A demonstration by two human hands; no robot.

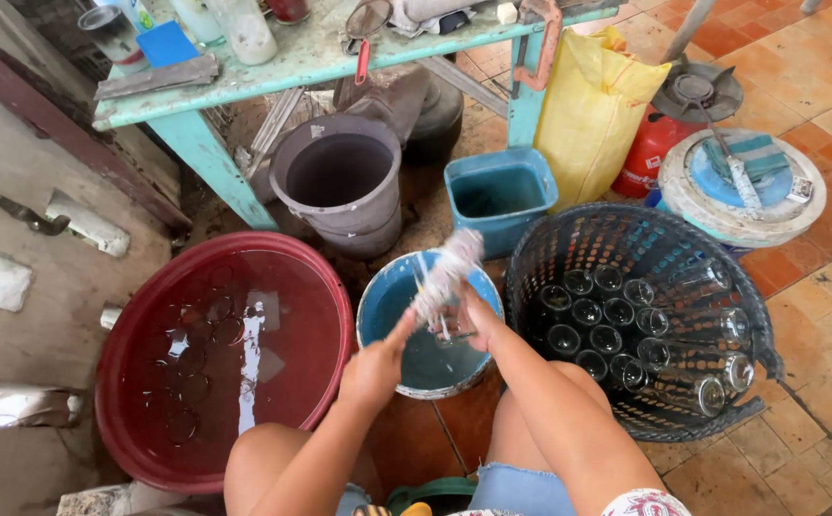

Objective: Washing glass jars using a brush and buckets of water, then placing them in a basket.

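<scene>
You are sitting low on a floor of worn orange tiles, beside a grey concrete wall, with tubs and buckets ringed around your knees.

Right in front of you, over the blue bucket (387, 315), you are holding a clear glass (449, 330) in your right hand (478, 320), fingers wrapped tight around it. Your left hand (375, 368) is closing firmly on the handle of a bottle brush (444, 272), whose pale bristle head is rising blurred above the glass (too smeared to tell whether the tip is inside the glass).

To your left, the big red basin (148, 420) is sitting full of water, with more glasses lying under the surface. To your right, the dark plastic basket (569, 239) is holding rows of clear glasses, some upright, some lying on their sides.

Farther out, a grey bucket (339, 182) and a small square teal tub (500, 196) are standing under the pale green table (272, 72). A yellow sack (593, 110) is leaning against the table leg, and a red gas cylinder (650, 153) is standing just beyond it.
</scene>
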